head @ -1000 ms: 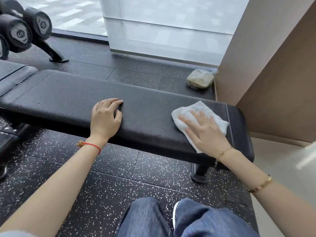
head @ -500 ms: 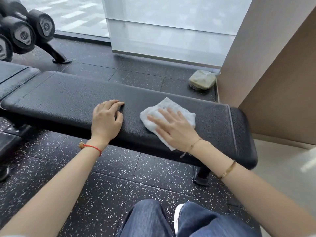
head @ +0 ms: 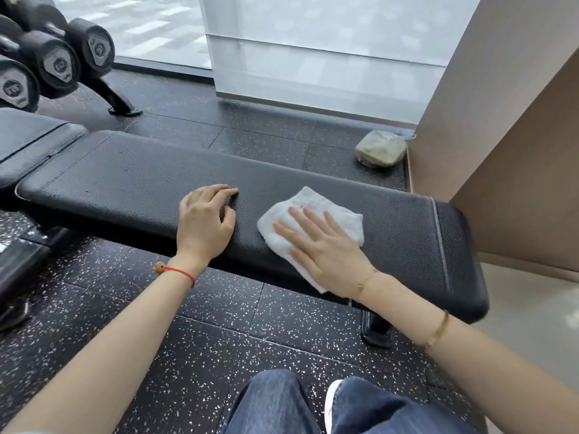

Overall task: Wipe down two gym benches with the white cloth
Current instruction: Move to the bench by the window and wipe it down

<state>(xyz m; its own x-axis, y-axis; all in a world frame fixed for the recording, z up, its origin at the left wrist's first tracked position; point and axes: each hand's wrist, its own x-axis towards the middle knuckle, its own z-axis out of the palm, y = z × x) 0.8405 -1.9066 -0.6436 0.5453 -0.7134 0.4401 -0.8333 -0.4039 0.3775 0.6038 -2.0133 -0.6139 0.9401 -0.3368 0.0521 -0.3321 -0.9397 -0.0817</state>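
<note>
A long black padded gym bench (head: pixel 125 186) runs across the view from left to right. On its right half lies a folded white cloth (head: pixel 316 208). My right hand (head: pixel 322 245) presses flat on the cloth with straight, spread fingers. My left hand (head: pixel 205 223) rests on the pad just left of the cloth, palm down, fingers lightly bent, holding nothing. A second black bench pad (head: pixel 28 142) shows at the far left edge, partly cut off.
A rack of black dumbbells (head: pixel 56 64) stands at the back left. A plastic-wrapped greenish bundle (head: pixel 380 148) lies on the speckled rubber floor by the beige wall (head: pixel 501 120). The bench foot (head: pixel 377 330) stands near my knees (head: pixel 313 405). Frosted glass closes the back.
My right hand slid the cloth leftward along the pad from near the right end toward my left hand, then slightly back right. My left hand stayed in place.
</note>
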